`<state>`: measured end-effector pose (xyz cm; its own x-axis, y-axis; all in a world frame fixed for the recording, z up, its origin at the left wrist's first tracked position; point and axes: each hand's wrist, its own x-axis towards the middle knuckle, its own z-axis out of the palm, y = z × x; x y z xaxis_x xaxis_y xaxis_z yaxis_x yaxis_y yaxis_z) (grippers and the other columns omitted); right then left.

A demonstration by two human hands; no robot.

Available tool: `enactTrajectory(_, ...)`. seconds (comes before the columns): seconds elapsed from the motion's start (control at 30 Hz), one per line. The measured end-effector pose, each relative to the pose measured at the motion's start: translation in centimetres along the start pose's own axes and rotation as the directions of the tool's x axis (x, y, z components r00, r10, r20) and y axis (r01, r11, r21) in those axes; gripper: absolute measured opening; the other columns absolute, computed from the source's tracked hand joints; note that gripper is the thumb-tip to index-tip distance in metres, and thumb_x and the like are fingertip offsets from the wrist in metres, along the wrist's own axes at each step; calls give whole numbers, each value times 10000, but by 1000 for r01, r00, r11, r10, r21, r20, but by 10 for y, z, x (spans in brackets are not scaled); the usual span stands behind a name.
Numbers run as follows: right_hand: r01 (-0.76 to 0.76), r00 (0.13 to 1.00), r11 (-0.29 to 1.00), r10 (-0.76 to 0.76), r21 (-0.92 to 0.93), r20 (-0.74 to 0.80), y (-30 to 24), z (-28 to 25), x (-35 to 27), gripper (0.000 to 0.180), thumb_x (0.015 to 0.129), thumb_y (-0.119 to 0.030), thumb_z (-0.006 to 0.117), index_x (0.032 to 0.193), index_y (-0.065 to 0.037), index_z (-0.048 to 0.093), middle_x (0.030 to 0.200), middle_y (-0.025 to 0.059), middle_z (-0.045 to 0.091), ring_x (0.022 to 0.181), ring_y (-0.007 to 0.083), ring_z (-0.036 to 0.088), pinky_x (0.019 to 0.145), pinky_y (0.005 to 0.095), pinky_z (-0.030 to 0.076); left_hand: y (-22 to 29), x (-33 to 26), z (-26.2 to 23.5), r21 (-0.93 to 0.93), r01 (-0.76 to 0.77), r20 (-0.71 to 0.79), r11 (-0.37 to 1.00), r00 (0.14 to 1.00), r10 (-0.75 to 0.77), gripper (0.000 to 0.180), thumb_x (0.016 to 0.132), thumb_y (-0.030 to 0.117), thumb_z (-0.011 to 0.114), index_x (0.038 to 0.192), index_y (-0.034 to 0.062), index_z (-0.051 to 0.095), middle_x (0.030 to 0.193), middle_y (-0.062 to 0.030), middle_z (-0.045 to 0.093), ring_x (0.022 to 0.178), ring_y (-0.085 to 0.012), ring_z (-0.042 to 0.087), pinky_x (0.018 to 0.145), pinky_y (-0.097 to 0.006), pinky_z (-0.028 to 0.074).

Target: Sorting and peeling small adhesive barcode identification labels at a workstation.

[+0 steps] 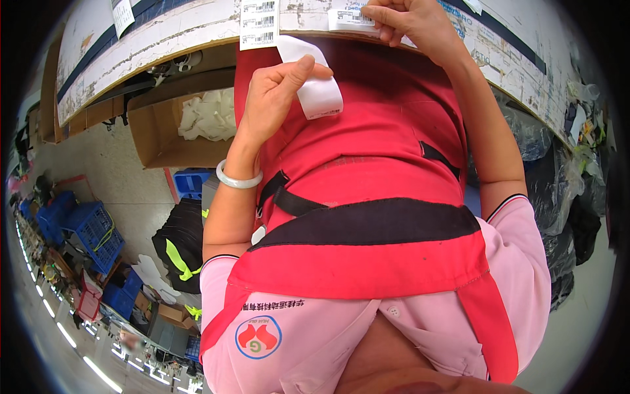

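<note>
My left hand [279,95] is closed, thumb over fingers, on a curling white label strip [319,98]. The strip hangs in front of the red apron, its upper end reaching the table's edge. My right hand [420,29] is above the worktable's near edge. Its thumb and fingertips pinch the right end of a small stack of white barcode labels [351,20]. Between the hands' left side and the table lies another strip of printed barcode labels [259,26], overhanging the edge slightly.
The worn white worktable [151,59] spans the top, with dark tape across it. Beneath its left side stands a cardboard box [154,134] holding pale scraps [209,115]. Blue crates [95,233] and a black bundle [180,243] are at left; clear plastic bags [545,177] are at right.
</note>
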<state>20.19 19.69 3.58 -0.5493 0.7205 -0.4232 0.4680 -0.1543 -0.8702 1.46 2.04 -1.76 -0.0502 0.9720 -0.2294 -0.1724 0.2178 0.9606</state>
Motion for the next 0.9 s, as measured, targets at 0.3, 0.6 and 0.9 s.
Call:
enactTrajectory(0.3,-11,1000,998,13,-69,24,3,-1,6,158,905,-135,656,907,22,665,680,38,634,559,85,591,495,214,495,-4,0,1,62,-18,-4,998,1000,18,414,980,366,573,961,-12,739,852,-39,702,755,-75,568,668,-224,442)
enactTrajectory(0.6,-48,998,998,50,-46,46,6,-3,13,147,896,-137,671,880,9,675,667,37,635,548,87,592,481,222,494,-8,0,3,63,5,-8,998,1000,-5,375,981,334,581,961,-4,742,755,14,639,682,-50,498,606,-213,397)
enactTrajectory(0.9,-49,998,997,52,-67,41,4,-2,14,153,890,-147,677,865,4,680,650,33,633,530,86,587,466,216,479,-8,-1,4,80,0,-3,997,1000,0,356,979,320,585,963,3,745,725,29,618,660,-44,461,585,-214,378)
